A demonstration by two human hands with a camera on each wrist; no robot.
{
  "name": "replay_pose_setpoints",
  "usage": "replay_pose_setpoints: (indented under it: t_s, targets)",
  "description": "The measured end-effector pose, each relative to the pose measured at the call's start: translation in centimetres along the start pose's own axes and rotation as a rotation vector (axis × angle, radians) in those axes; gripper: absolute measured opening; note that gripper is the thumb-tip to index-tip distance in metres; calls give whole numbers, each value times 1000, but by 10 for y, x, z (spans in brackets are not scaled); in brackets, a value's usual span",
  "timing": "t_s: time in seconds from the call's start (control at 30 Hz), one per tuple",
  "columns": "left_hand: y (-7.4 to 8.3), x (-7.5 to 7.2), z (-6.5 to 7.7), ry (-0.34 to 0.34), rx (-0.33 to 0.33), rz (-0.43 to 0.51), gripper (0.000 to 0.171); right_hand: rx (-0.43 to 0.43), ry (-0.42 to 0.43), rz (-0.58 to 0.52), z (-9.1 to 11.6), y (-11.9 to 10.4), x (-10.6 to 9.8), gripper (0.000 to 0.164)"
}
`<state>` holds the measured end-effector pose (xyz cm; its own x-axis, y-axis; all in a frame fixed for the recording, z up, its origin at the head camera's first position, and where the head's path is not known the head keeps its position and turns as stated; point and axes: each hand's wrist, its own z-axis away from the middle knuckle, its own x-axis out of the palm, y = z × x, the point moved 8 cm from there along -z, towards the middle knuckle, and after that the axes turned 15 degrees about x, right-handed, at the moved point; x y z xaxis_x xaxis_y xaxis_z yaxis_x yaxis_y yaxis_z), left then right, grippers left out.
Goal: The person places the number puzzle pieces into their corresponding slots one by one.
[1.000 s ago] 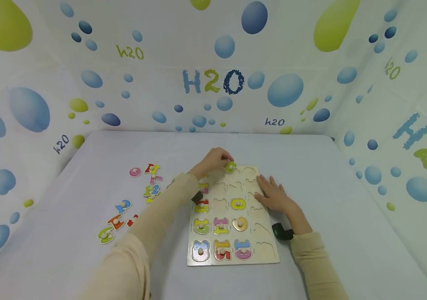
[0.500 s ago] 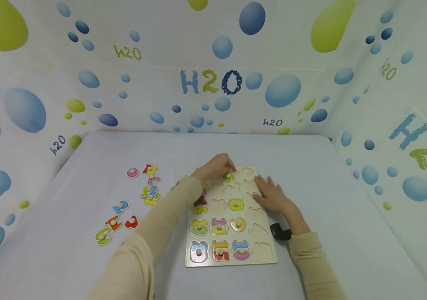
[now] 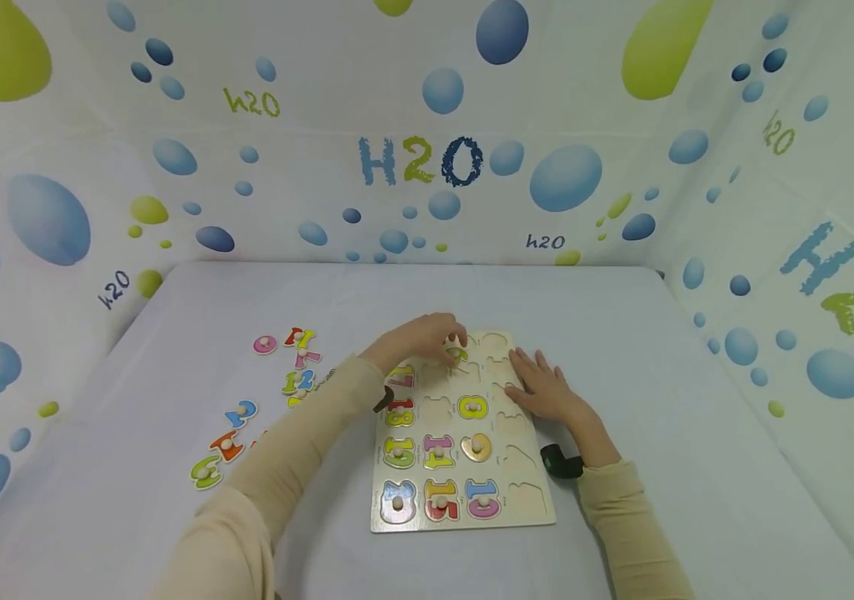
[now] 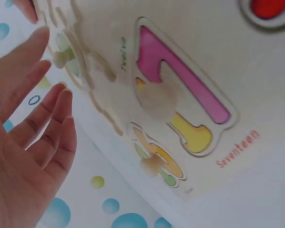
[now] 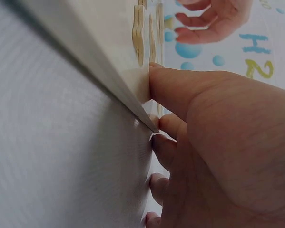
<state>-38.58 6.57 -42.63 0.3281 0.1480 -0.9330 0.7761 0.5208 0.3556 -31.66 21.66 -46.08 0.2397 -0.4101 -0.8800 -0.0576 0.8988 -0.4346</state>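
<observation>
My left hand (image 3: 422,337) hovers over the far part of a wooden number puzzle board (image 3: 464,527). Its fingers are loosely bent and spread, holding nothing. Right by the thumb and index finger, a green number piece (image 3: 460,354) with a round knob lies at a recess; the left wrist view shows this green piece (image 4: 68,52) just off the fingertips. A pink and yellow number 17 piece (image 4: 190,83) is set in the board nearby. My right hand (image 3: 544,393) rests flat with spread fingers on the board's right edge, its thumb on the wood in the right wrist view.
Left of the board lie loose number pieces, among them a blue 2 (image 3: 242,413), a green 3 (image 3: 206,472) and a pink 0 (image 3: 265,344). Other pieces, such as a yellow 8 (image 3: 472,407), sit in the board. A patterned curtain (image 3: 307,200) surrounds the white table (image 3: 172,350).
My left hand brought the green piece down from the board's far edge to the recess, then let go, its fingers parting from the knob. My right hand has stayed at the board's edge.
</observation>
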Motion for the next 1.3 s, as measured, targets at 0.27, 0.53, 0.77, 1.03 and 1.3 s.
replay_pose_setpoints:
  t_s: [0.27, 0.53, 0.77, 1.03, 1.3]
  targets:
    - [0, 1, -5, 78, 39, -72, 7, -3, 1, -4, -2, 3, 1, 66]
    - [1, -8, -13, 206, 39, -132, 13, -6, -3, -2, -3, 3, 3, 66]
    - [3, -11, -20, 224, 51, -156, 19, -5, -3, 4, -4, 3, 4, 66]
    - [8, -10, -24, 202, 123, -238, 26, -9, 14, 9, -5, 5, 4, 66]
    - [12, -7, -25, 135, 163, -366, 21, -9, 2, 6, -5, 4, 3, 67]
